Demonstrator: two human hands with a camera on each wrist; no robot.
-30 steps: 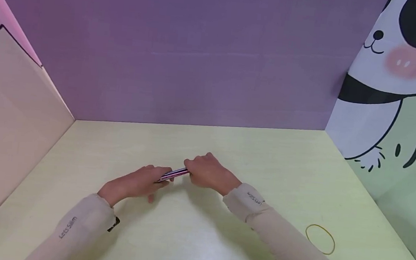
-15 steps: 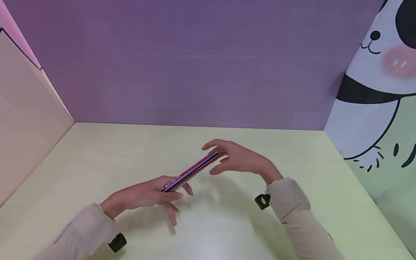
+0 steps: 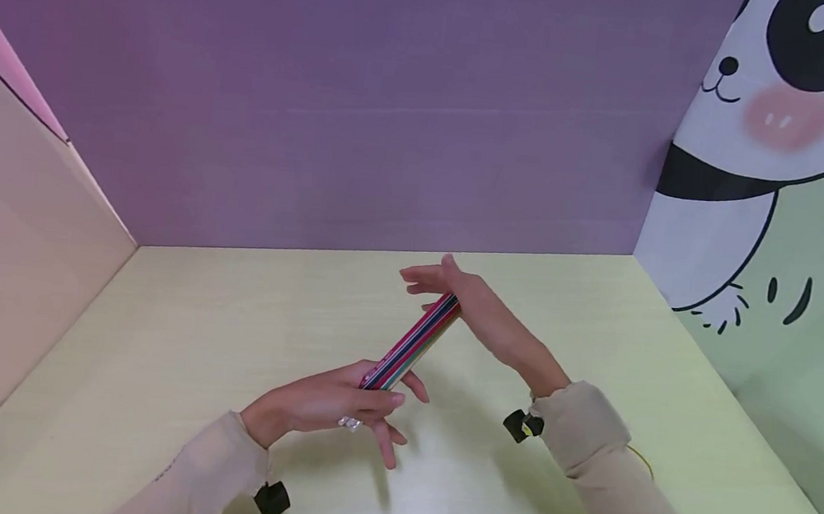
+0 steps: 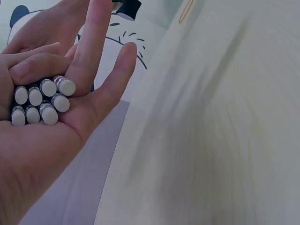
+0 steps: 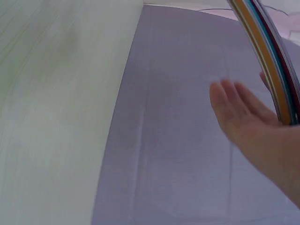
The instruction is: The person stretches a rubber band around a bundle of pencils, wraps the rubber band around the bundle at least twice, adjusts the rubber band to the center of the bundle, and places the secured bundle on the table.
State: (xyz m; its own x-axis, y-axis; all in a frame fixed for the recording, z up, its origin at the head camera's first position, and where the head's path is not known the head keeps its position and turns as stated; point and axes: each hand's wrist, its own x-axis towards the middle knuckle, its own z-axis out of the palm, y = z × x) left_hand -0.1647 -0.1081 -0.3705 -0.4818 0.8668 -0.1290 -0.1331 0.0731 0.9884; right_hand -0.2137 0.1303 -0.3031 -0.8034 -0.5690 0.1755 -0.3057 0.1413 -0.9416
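A bundle of striped pencils (image 3: 414, 342) is held tilted above the table, its upper end toward the right. My left hand (image 3: 326, 404) grips the lower end between thumb and fingers, with some other fingers stretched out. In the left wrist view, several white eraser ends (image 4: 48, 87) sit packed together in the left hand (image 4: 42, 150). My right hand (image 3: 485, 309) has its palm against the upper end, fingers extended. The right wrist view shows that hand (image 5: 248, 115) with straight fingers, the pencils' far ends (image 5: 269, 56) meeting the palm.
A yellow rubber band (image 3: 643, 463) lies on the pale table (image 3: 243, 307), mostly hidden by the right sleeve. A purple panel (image 3: 395, 123) rises behind, with printed panels at left and right. Black wrist cameras (image 3: 272, 501) hang under both cuffs.
The right hand let go of its closed hold on the pencils, opened, and came up so its palm meets their upper end. The bundle tilts more steeply; the left hand shifted right.
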